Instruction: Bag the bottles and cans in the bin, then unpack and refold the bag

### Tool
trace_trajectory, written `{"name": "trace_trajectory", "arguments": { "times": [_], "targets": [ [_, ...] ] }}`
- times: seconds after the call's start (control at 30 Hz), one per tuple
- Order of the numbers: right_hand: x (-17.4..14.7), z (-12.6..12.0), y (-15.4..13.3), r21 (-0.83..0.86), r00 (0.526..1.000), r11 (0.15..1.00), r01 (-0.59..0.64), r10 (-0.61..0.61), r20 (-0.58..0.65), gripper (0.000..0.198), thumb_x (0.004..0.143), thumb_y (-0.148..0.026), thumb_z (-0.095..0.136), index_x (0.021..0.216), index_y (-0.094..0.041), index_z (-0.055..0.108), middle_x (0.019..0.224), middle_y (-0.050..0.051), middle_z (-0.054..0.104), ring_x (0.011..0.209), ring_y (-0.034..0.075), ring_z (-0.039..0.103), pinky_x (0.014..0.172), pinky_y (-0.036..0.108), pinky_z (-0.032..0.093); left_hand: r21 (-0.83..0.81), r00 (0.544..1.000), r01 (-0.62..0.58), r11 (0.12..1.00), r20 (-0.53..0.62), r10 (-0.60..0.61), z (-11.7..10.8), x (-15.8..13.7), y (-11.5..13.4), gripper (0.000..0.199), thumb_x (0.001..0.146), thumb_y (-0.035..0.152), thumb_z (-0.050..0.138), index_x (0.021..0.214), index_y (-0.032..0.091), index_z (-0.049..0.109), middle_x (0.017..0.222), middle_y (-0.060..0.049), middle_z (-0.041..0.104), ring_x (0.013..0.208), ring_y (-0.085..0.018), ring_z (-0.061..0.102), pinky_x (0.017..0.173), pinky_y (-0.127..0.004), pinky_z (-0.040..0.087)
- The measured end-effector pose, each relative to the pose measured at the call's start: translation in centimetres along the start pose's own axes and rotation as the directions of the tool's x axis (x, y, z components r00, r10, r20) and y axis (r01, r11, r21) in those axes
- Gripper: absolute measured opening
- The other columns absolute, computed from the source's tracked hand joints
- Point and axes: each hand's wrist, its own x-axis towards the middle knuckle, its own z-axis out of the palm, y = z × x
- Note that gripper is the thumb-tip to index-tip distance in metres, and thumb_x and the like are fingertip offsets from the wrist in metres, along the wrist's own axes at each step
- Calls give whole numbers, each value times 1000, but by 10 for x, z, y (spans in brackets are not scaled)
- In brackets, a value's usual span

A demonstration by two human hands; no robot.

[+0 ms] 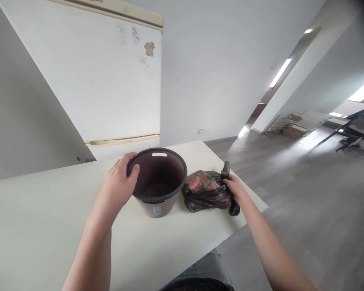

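Observation:
A brownish-purple plastic bin [156,208] with a dark rim and a slot handle stands upright on the white table [48,214]. My left hand [121,176] grips its rim on the left side, thumb over the inner edge. The part of the bin's inside that shows holds nothing. Just right of the bin lies a thin black plastic bag [204,192], filled, with reddish and green contents showing through. My right hand [234,188] is closed on the bunched end of this bag at its right side.
Behind the table stands a white fridge [118,81] with peeling marks. The table's right edge drops to a grey wood floor [306,194]. A dark chair [352,125] and a wire rack [282,123] are farther right. Something dark and round [197,283] sits below the front edge.

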Motion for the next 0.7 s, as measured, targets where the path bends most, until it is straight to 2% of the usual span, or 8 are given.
{"name": "trace_trajectory", "arguments": {
  "times": [0.13,0.23,0.3,0.37,0.5,0.57,0.6,0.7],
  "targets": [
    [-9,-19,-3,-38,999,999,5,-3,44,62,69,-35,75,129,-19,72,98,5,80,83,22,71,76,33,56,9,1000,5,1000,13,-6,0,0,1,38,103,44,45,130,30,69,139,-6,70,126,-32,64,104,-44,52],
    [-16,-43,3,-154,997,988,21,-32,-71,74,78,-51,73,144,-20,62,98,6,77,81,22,69,75,35,55,10,1000,-10,1000,9,10,1,1,0,39,103,43,45,127,28,71,142,-6,69,132,-32,62,110,-44,49],
    [-22,-60,12,-266,981,964,22,-71,-178,67,84,-61,62,136,-19,67,101,10,77,85,23,69,76,37,54,11,1000,-21,1000,0,21,3,1,-2,40,103,42,45,128,27,71,144,-6,68,134,-32,61,113,-44,47],
    [-28,-73,22,-387,975,922,-10,-76,-207,63,84,-67,55,119,-18,74,104,12,77,88,25,69,77,38,53,13,1000,-26,1000,-12,26,4,2,-2,41,103,41,45,130,25,71,145,-6,68,135,-32,61,114,-44,47],
    [-42,-82,32,-521,997,851,-75,53,-58,56,63,-62,79,103,-23,79,93,8,79,74,25,69,73,38,50,19,999,-22,1000,-46,23,7,4,-1,43,102,40,44,129,23,72,143,-8,69,134,-33,62,115,-47,47],
    [-47,-80,32,-501,998,863,-60,68,-2,41,58,-54,83,86,-25,80,80,5,77,68,25,67,68,36,47,30,997,-30,999,-71,33,9,5,-1,43,102,41,43,129,22,72,142,-10,69,134,-34,62,116,-48,46],
    [-48,-79,31,-469,999,882,-51,47,-20,32,57,-51,82,76,-25,77,74,4,75,66,25,65,67,35,45,38,996,-35,999,-85,38,9,5,-1,44,103,41,43,129,21,72,142,-10,69,134,-35,62,117,-48,46],
    [-47,-78,27,-351,972,936,-33,-51,-229,24,59,-46,74,63,-23,68,64,2,67,65,23,58,64,33,40,59,994,-37,998,-104,44,9,6,-2,46,103,43,44,132,19,71,143,-13,68,134,-36,62,119,-50,45]
  ]
}}
